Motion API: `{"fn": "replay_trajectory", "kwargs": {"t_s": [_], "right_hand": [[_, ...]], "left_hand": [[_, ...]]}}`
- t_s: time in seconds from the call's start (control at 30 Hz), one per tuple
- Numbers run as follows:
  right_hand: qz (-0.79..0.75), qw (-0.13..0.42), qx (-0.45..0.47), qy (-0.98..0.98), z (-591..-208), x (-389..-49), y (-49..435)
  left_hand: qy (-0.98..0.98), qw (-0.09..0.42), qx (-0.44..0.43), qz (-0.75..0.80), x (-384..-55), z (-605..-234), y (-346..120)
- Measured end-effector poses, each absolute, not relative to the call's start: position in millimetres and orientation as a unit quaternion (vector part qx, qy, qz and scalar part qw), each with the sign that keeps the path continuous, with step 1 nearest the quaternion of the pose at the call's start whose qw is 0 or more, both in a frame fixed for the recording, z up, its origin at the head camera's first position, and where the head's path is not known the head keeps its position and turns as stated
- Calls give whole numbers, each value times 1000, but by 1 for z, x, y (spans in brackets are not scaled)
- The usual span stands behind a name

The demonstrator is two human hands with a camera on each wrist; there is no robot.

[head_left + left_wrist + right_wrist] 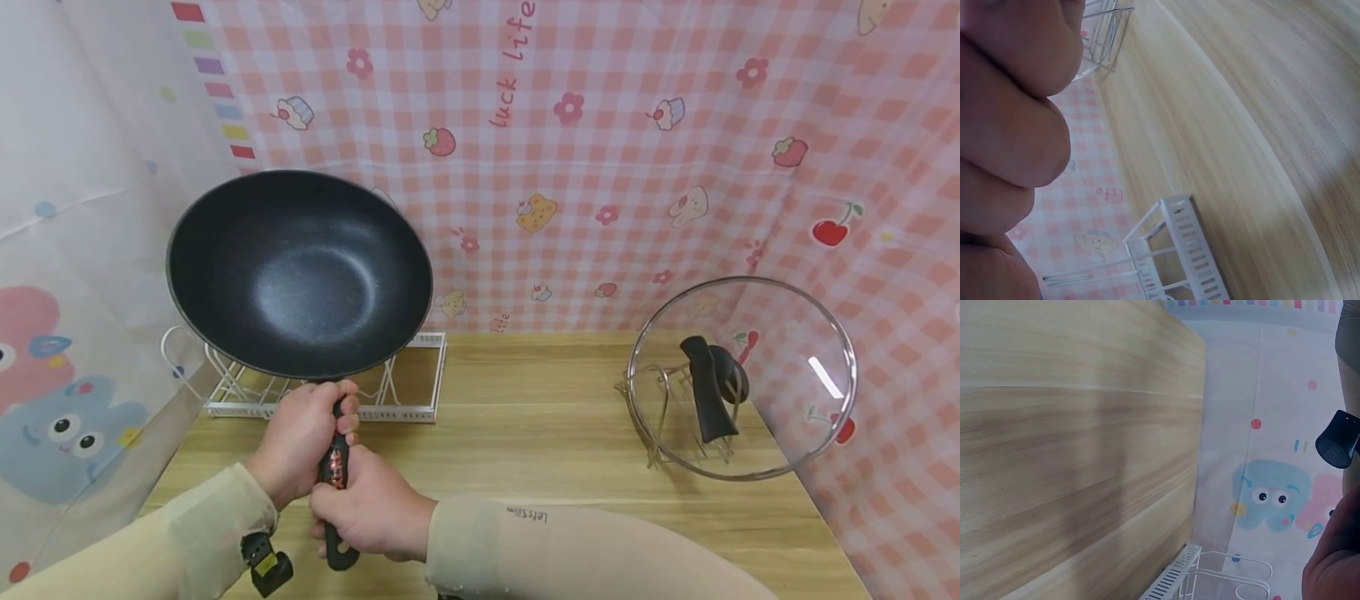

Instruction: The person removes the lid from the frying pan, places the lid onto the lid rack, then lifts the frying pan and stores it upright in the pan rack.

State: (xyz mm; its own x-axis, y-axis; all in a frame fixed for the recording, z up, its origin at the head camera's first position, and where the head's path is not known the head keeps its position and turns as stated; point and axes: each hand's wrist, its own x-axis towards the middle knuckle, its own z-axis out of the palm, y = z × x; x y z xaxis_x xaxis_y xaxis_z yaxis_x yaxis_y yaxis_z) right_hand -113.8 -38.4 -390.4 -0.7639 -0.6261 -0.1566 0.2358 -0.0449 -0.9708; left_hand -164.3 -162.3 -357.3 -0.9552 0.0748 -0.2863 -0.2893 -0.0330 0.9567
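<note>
A large black wok (300, 267) is held up over the white wire rack (405, 412), its inside facing me and its long handle pointing down toward me. My left hand (300, 429) grips the handle close to the pan. Lower down, my right hand (375, 504) wraps the same black handle, whose end (342, 557) sticks out below the fingers. In the left wrist view the curled left fingers (1016, 137) fill the left side, with the corner of the rack beneath. The right wrist view has part of the left hand (1335, 562) at its right edge.
At the right of the wooden table (525, 450), a glass lid (795, 367) with a black handle (708, 392) leans upright in a small wire stand (660, 417). A pink checked cloth (525, 250) hangs behind, and a white printed cloth (90, 250) hangs at the left.
</note>
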Motion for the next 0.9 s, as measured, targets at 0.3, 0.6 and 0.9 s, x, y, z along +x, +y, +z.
{"fn": "replay_trajectory", "kwargs": {"t_s": [0.3,0.6,0.9], "right_hand": [[-700,292,-170,630,-393,-113,-38],[-675,273,-203,655,-393,-116,-36],[-604,221,-240,727,-392,-119,-32]], "left_hand": [[715,102,-90,686,-162,-355,-159],[721,83,-103,680,-161,-355,-157],[739,62,-102,663,-160,-354,-155]]}}
